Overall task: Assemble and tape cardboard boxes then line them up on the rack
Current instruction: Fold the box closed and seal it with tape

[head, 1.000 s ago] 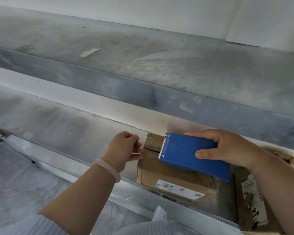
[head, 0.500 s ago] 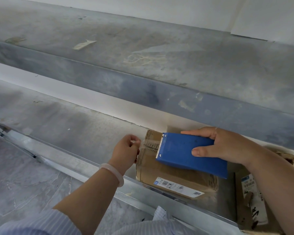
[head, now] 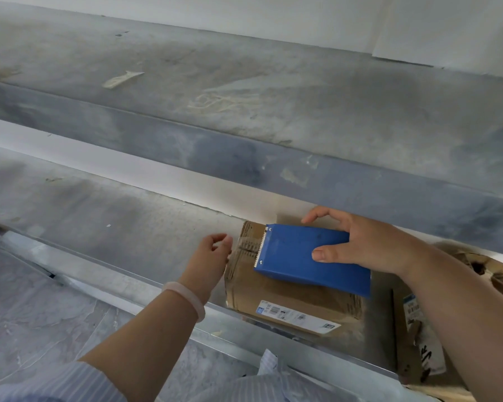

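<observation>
Cardboard box (head: 288,297) at front edge of lower rack shelf (head: 114,227), right hand (head: 360,242) gripping blue tape dispenser (head: 311,256) on its top, left hand (head: 212,253) loose, empty, beside its left end; probably light, stiff, so take by opposite sides.

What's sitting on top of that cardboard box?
A blue tape dispenser lies on the cardboard box, gripped by the right hand, toothed edge toward the box's left end. It covers the middle of the top, so the surface beneath is hidden.

On box (head: 273,297), right hand (head: 369,245) grips blue dispenser (head: 296,256).
</observation>
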Tool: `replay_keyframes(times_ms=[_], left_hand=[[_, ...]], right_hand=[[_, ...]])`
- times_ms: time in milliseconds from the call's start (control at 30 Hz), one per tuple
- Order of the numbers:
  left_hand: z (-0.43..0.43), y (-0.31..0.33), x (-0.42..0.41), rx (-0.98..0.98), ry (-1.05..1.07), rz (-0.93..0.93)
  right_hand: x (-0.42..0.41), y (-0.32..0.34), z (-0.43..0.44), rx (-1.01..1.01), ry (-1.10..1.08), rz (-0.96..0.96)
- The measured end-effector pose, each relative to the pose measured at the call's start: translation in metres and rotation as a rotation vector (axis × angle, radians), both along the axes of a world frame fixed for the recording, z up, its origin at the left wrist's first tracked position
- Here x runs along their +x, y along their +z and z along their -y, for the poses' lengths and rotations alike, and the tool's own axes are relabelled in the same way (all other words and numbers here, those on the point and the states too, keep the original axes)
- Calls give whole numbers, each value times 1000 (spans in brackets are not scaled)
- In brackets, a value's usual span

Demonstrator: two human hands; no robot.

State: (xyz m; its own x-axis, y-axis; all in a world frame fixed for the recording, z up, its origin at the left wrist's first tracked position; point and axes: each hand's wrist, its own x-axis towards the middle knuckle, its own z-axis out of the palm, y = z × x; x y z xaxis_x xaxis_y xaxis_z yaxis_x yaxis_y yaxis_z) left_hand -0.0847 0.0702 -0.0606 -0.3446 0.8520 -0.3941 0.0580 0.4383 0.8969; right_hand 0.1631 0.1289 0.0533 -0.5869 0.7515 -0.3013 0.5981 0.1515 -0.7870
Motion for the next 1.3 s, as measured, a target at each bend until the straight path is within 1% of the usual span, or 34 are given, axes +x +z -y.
replay_keyframes(times_ms=[33, 100, 200, 267, 500, 733, 867, 933, 1100, 1300], left_hand=[[-3, 3, 2, 39, -21, -37], [-6, 11, 11, 73, -103, -16], [-8, 13, 22, 54, -183, 34], [-9, 12, 22, 55, -208, 18], [-9, 13, 15, 57, -275, -46], [-9, 11, 14, 58, -258, -70], [-11, 11, 7, 45, -281, -189], [-11, 12, 7, 39, -306, -217], [-7, 13, 8, 29, -296, -98], [-9, 15, 7, 15, -320, -78]], right_hand=[[0, 1, 0, -4, 1, -5], [2, 1, 1, 15, 10, 0], [2, 1, 3, 47, 25, 15], [0, 2, 4, 36, 36, 13], [3, 9, 5, -45, 29, -36], [7, 6, 7, -57, 19, -37], [-4, 3, 7, -27, 17, 7], [-7, 3, 6, -21, 26, 22], [-3, 7, 5, -13, 36, 71], [1, 10, 5, -27, 29, 69]])
